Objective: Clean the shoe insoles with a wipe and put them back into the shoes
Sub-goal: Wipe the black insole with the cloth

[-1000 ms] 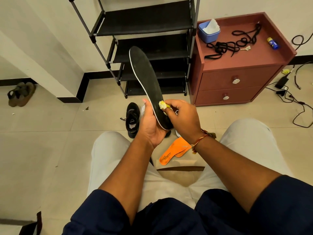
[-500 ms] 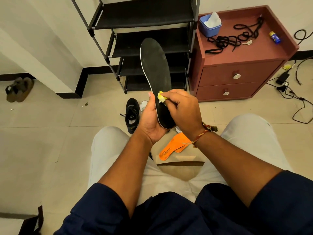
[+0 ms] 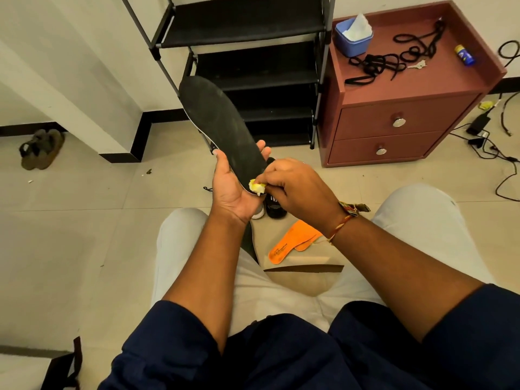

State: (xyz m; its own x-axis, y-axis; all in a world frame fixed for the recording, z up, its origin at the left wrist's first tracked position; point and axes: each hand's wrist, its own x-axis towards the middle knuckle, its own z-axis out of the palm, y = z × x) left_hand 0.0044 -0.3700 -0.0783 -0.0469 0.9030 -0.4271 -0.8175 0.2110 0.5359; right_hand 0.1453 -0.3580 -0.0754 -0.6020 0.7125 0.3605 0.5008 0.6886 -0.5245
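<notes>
From your head camera, your left hand [image 3: 233, 190] holds the black insole [image 3: 219, 122] by its heel end. The palm cradles it from below, the thumb lies along its left edge and the fingertips curl up past its right edge. The insole points up and away from you, tilted to the left, with its toe end in front of the black shoe rack [image 3: 253, 32].

Your right hand [image 3: 295, 187] pinches a crumpled yellow-white wipe [image 3: 256, 187] between thumb and fingers and presses it against the insole's heel, right above your left palm.

Below your hands, a black shoe [image 3: 274, 205] sits on the tiled floor between your knees (mostly hidden by your right hand). Two orange insoles [image 3: 292, 242] lie overlapping, just under your right wrist.

On the right, a red cabinet [image 3: 394, 88] carries a blue tub [image 3: 353, 38] of wipes and tangled black laces [image 3: 394, 57]. A pair of sandals [image 3: 42, 147] rests by the far left wall.
</notes>
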